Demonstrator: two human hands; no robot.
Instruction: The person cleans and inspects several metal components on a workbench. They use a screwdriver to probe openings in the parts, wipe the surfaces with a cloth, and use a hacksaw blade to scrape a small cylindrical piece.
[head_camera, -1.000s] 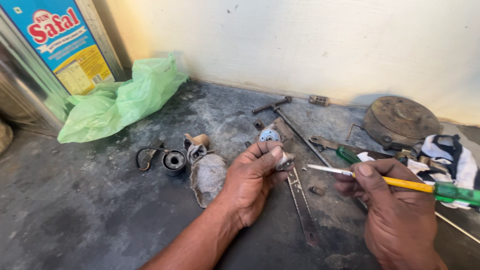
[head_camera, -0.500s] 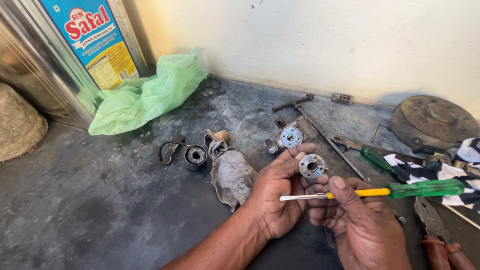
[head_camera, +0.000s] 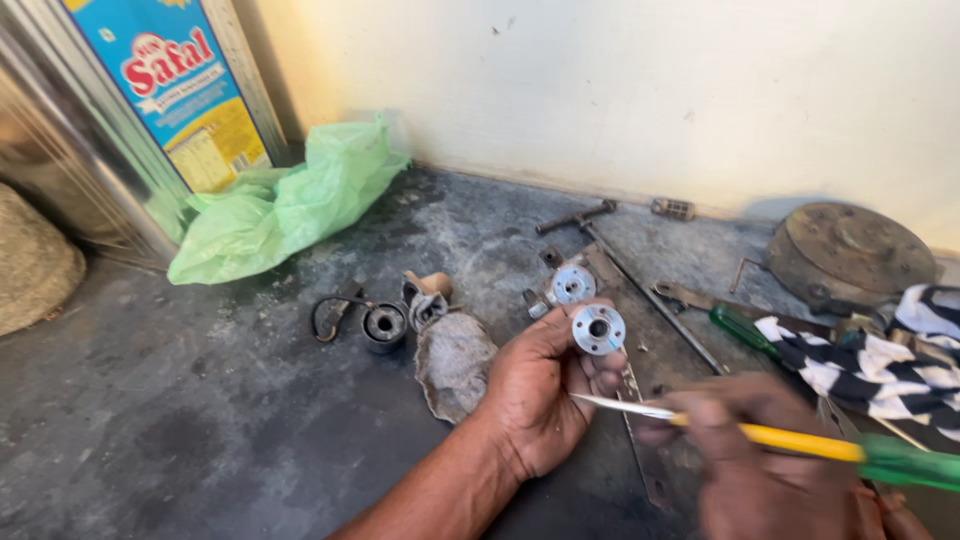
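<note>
Floor: grey concrete (head_camera: 180, 440), wall (head_camera: 640, 90) behind, bare at left.
Left hand (head_camera: 540, 400): pinching round metal flange (head_camera: 598, 329).
Right hand (head_camera: 770, 470): clamped on screwdriver (head_camera: 800, 442).

The left hand (head_camera: 540, 395) holds a round flange (head_camera: 598, 329) up over the floor (head_camera: 150, 430), with a second flange (head_camera: 572, 284) lying just behind it. The right hand (head_camera: 770, 460) sits to the right, its screwdriver (head_camera: 800, 440) pointing left toward the left hand. Left of the left hand lie a rag (head_camera: 452, 360), then a small bearing (head_camera: 383, 325). A plastic bag (head_camera: 280, 205) rests farther back left, against a large tin (head_camera: 150, 110). A striped cloth (head_camera: 880, 365) lies at the right, a round disc (head_camera: 850, 255) behind it by the wall (head_camera: 650, 90).
</note>
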